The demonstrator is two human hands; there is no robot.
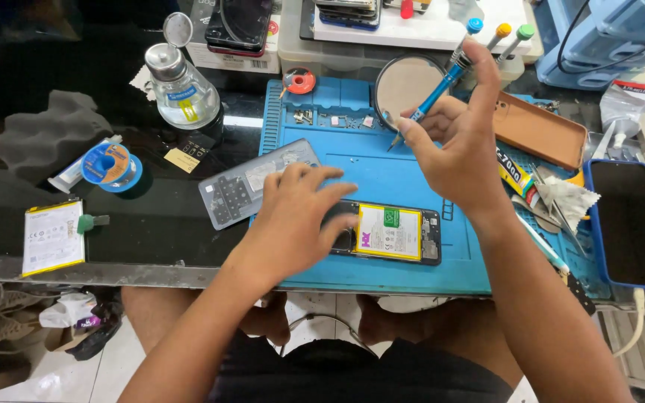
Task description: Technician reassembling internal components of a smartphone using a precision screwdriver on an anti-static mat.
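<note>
Currently the opened black phone with yellow battery (pixel 386 233) lies lengthwise left-to-right on the blue silicone mat (pixel 382 168), pressed by the flat left hand (pixel 296 213); above it, the right hand (pixel 460 138) pinches a blue metal screwdriver (pixel 431 97).

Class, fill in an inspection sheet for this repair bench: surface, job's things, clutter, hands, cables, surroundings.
Surface: blue mat on a dark bench.
Job's things: opened phone with yellow battery on the mat; blue screwdriver.
Clutter: grey cover, solder reel, bottle, spare battery, orange case, second phone.
Hands: left hand rests on the phone; right hand holds the screwdriver raised.
Cables: white cable at the second phone.
Surroundings: boxes behind; tiled floor below.
</note>
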